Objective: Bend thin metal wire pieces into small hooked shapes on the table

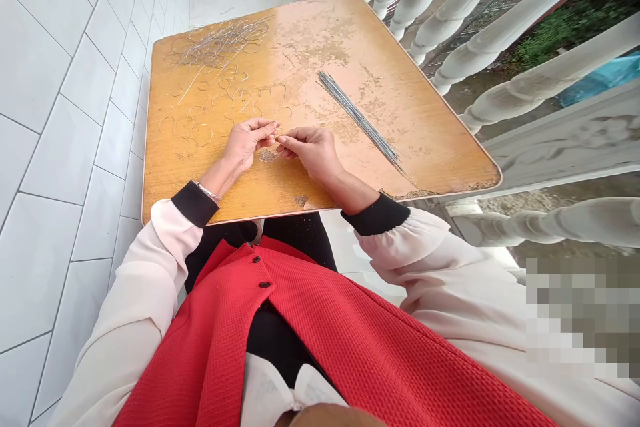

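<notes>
Over the near part of the table, my left hand (pixel 249 141) and my right hand (pixel 311 150) meet with their fingertips almost touching. Both are closed in a pinch on what looks like a short, thin wire, mostly hidden by the fingers. Beyond my left hand, several curved bits of wire (pixel 220 101) lie scattered. Farther back at the left is a loose, tangled pile of thin wires (pixel 225 40). To the right of my right hand, a bundle of straight grey wires (pixel 359 119) lies slantwise.
The worn yellow wooden table (pixel 330 33) has chipped, peeling patches. A white tiled wall (pixel 65 120) runs close along the left. White balusters (pixel 465 57) stand along the right side, with plants (pixel 565 37) beyond them.
</notes>
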`<state>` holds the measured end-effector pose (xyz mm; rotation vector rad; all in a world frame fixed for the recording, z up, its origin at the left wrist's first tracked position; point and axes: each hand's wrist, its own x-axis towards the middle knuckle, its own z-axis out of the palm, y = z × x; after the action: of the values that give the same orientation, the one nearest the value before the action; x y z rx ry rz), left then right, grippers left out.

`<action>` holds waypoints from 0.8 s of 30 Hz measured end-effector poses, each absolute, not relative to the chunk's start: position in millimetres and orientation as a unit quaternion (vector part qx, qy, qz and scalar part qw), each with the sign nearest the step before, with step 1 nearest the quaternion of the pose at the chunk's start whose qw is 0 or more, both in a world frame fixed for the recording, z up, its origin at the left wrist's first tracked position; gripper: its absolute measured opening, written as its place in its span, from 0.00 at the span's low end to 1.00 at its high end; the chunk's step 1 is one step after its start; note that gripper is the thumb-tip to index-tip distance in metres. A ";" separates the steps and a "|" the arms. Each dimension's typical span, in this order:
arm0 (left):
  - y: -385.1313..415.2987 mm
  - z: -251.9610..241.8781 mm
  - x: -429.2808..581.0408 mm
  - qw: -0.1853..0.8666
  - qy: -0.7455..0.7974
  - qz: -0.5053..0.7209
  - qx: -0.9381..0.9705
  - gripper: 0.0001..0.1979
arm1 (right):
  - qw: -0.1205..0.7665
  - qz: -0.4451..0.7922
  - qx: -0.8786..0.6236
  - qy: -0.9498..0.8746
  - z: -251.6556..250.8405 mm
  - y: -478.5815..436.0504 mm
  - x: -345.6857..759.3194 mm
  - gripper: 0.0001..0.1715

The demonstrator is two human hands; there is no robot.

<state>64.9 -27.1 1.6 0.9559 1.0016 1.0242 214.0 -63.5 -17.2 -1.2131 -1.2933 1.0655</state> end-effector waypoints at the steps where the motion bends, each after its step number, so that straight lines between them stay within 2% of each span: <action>1: -27.3 1.4 65.3 0.650 0.442 0.455 0.419 0.07 | 0.509 0.434 -0.507 -0.544 -17.6 -63.5 214.2 0.16; 9: -30.5 -0.1 70.4 0.620 0.456 0.480 0.422 0.07 | 0.477 0.341 -0.548 -0.597 -21.0 -62.0 213.3 0.12; 14: -30.3 -0.7 69.1 0.634 0.442 0.465 0.432 0.09 | 0.478 0.376 -0.537 -0.585 -19.5 -61.7 216.9 0.16; 18: -29.4 -3.4 66.0 0.641 0.434 0.447 0.449 0.07 | 0.519 0.423 -0.508 -0.542 -18.1 -60.0 221.1 0.20; 24: -32.2 -4.5 68.4 0.641 0.438 0.413 0.477 0.08 | 0.537 0.410 -0.517 -0.526 -16.7 -56.6 219.8 0.15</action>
<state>68.4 -32.2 -4.5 1.0882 0.9985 0.9412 219.8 -56.6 -16.7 -1.2307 -1.2524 0.9750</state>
